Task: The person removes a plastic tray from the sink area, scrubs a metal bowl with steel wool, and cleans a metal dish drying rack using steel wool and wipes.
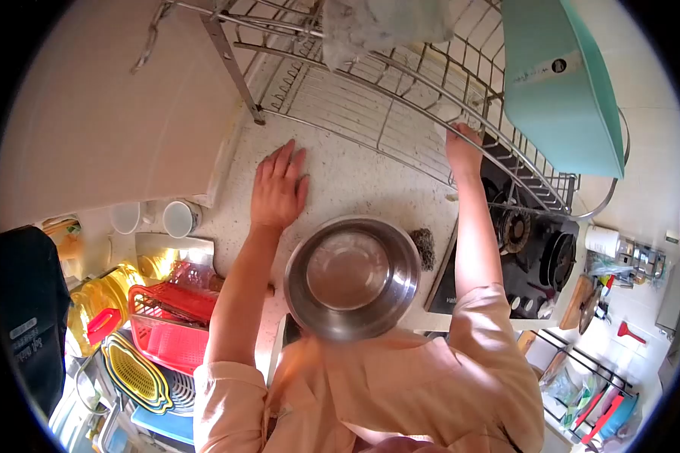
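My left hand (pixel 279 188) lies flat on the pale speckled counter (pixel 332 170), fingers stretched out and holding nothing. My right hand (pixel 463 149) reaches in under the front rails of the wire dish rack (pixel 400 83), its fingers curled. Something whitish shows at those fingertips, but the rails partly cover it and I cannot make out what it is. Close to my body, a wide stainless steel bowl (pixel 349 270) stands at the counter's front edge with a little cloudy water in it. Touching or just beside its right side is a dark scouring pad (pixel 423 250).
A mint-green bin (pixel 555 90) and a clear plastic bag (pixel 385 26) sit high on the rack. The black gas stove (pixel 515 226) is to the right. At left are two white cups (pixel 180 218), a red basket (pixel 170 325), oil bottles (pixel 102 302) and yellow colanders (pixel 136 374).
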Demonstrator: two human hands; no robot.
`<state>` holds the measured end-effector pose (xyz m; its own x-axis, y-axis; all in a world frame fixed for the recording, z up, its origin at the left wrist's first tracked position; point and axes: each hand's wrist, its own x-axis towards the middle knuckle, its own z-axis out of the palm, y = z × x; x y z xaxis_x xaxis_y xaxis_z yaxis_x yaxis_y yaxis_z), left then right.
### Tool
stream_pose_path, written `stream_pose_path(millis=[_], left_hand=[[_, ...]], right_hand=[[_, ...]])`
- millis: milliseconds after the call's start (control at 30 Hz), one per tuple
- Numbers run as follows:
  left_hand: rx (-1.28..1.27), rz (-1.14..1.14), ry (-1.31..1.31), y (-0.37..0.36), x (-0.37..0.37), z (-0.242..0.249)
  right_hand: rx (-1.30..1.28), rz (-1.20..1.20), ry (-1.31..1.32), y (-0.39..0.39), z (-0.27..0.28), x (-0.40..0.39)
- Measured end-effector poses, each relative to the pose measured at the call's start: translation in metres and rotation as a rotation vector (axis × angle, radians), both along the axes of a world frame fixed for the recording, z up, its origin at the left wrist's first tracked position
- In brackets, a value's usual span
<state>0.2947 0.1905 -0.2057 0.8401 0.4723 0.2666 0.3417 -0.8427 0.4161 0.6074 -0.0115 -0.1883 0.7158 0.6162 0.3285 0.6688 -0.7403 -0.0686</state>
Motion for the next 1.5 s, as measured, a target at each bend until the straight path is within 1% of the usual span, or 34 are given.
stream_pose_path(millis=[100, 167, 200, 267, 333, 400, 500, 533, 567, 600, 700, 733, 800, 833, 867, 900, 967, 1000, 1033, 1100, 1133, 1200, 1300, 1367, 1400, 1467, 1500], left_hand=[[-0.035, -0.013, -0.004, 0.0, 0.0, 0.006], [-0.042, -0.01, 0.008, -0.001, 0.0, 0.006], [-0.043, -0.002, 0.008, 0.0, 0.001, 0.006], [-0.035, 0.008, 0.005, 0.001, 0.002, 0.008], [-0.041, 0.001, 0.011, -0.002, 0.0, 0.008], [-0.044, 0.001, 0.002, 0.0, 0.0, 0.006], [-0.051, -0.001, -0.026, 0.0, -0.001, 0.005], [-0.057, -0.005, -0.022, -0.001, -0.001, 0.004], [-0.061, -0.006, -0.021, -0.002, -0.002, 0.003], [-0.064, 0.001, -0.023, 0.001, -0.001, 0.002], [-0.06, 0.007, -0.016, 0.0, -0.003, 0.005], [-0.059, 0.006, -0.018, -0.001, -0.002, 0.005], [-0.046, 0.015, -0.014, 0.0, -0.003, 0.003], [-0.044, 0.018, -0.022, -0.001, -0.003, 0.002], [-0.04, 0.016, -0.028, 0.0, -0.003, 0.001], [-0.038, 0.003, -0.034, 0.001, -0.003, 0.001], [-0.057, 0.004, -0.015, -0.003, -0.005, 0.003], [-0.059, 0.01, -0.017, 0.0, -0.003, 0.004], [-0.05, 0.003, -0.03, 0.003, -0.003, 0.005], [-0.043, 0.0, -0.051, 0.001, -0.003, 0.005], [-0.054, -0.001, -0.039, -0.002, -0.005, 0.005], [-0.052, 0.008, -0.021, 0.001, -0.003, 0.004], [-0.061, -0.006, -0.039, 0.001, -0.004, 0.003], [-0.06, -0.008, -0.015, -0.003, -0.006, 0.003], [-0.049, -0.004, -0.017, 0.001, -0.003, 0.004], [-0.066, 0.004, -0.033, 0.001, -0.004, 0.004], [-0.075, 0.008, -0.043, 0.0, -0.003, 0.003]], right_hand=[[-0.191, 0.087, -0.095, 0.019, 0.033, -0.021], [-0.462, 0.064, -0.232, 0.015, 0.02, -0.03], [-0.183, -0.054, -0.069, 0.021, 0.008, -0.031], [0.06, 0.088, 0.205, 0.05, 0.011, -0.046], [-0.136, 0.162, 0.205, 0.114, 0.009, -0.076], [-0.218, 0.187, 0.281, 0.161, 0.021, -0.081], [-0.205, 0.281, 0.21, 0.149, 0.002, -0.061], [-0.282, 0.312, 0.195, 0.128, 0.011, -0.057], [-0.285, 0.235, 0.207, 0.106, 0.016, -0.055], [-0.286, 0.166, 0.214, 0.099, 0.021, -0.056], [-0.35, 0.302, 0.17, 0.126, 0.019, -0.06], [-0.007, 0.419, 0.464, 0.151, -0.002, -0.065], [0.661, 0.359, 1.28, 0.196, -0.044, -0.058], [0.962, 0.126, 1.798, 0.213, -0.059, -0.052], [1.255, -0.177, 2.297, 0.229, -0.072, -0.049], [1.542, -0.579, 2.756, 0.24, -0.074, -0.05], [1.329, -0.7, 2.872, 0.23, -0.075, -0.049], [0.902, -0.36, 2.497, 0.212, -0.05, -0.049], [0.521, -0.091, 2.053, 0.187, -0.017, -0.052], [-0.14, 0.315, 1.055, 0.158, 0.038, -0.056], [-0.219, 0.255, 1.007, 0.183, 0.047, -0.073], [0.295, 0.384, 1.588, 0.221, 0.033, -0.105], [0.131, 0.662, 1.065, 0.244, -0.005, -0.103], [0.015, 0.565, 0.969, 0.204, -0.011, -0.082], [0.028, 0.683, 0.782, 0.176, 0.023, -0.084], [-0.179, 0.502, 0.788, 0.144, 0.042, -0.072], [-0.235, 0.552, 0.679, 0.149, 0.044, -0.071]])
